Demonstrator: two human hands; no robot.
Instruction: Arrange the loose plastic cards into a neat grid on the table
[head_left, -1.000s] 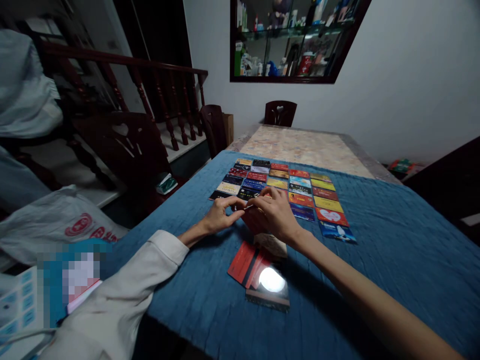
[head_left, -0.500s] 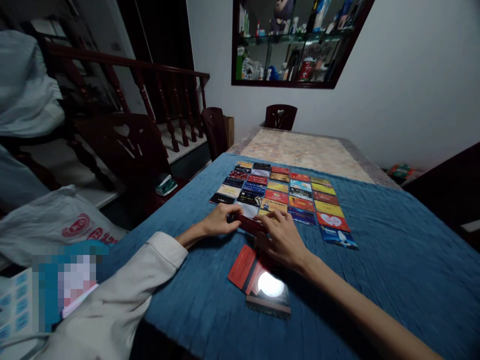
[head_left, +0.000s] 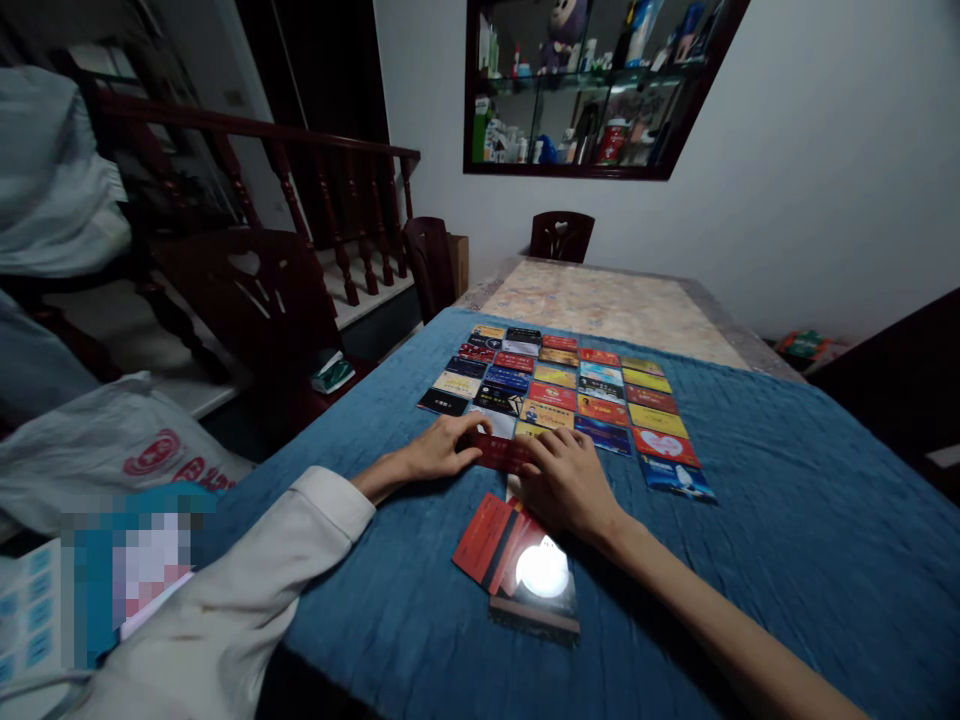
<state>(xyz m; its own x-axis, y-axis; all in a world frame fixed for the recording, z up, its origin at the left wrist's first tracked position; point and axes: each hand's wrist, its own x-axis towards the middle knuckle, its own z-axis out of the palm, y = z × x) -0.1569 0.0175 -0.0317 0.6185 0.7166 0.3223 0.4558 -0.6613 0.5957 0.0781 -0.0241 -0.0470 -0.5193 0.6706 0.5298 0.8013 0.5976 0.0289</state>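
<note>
A dark red card (head_left: 501, 454) with faint lettering spans the gap between my hands, just nearer than the laid-out cards. My left hand (head_left: 439, 450) grips its left end between thumb and forefinger. My right hand (head_left: 566, 480) has curled fingers over its right end, hiding that part. Beyond my hands, several colourful cards (head_left: 553, 394) lie in close rows on the blue cloth (head_left: 787, 520). Nearer to me is a loose pile of cards, with a red card (head_left: 484, 540) fanned out to the left and a glossy dark card (head_left: 536, 610) reflecting a bright light.
The patterned tabletop (head_left: 592, 300) shows past the cloth. Dark wooden chairs (head_left: 255, 310) stand along the left side, one holding a green tissue pack (head_left: 332, 373). A white plastic bag (head_left: 97, 440) sits at the left. A glass-shelved cabinet (head_left: 570, 90) is set in the far wall.
The dark red card has tipped flatter, so its printed face now shows. Both hands stay nearly in place, with the right hand's fingers shifted slightly.
</note>
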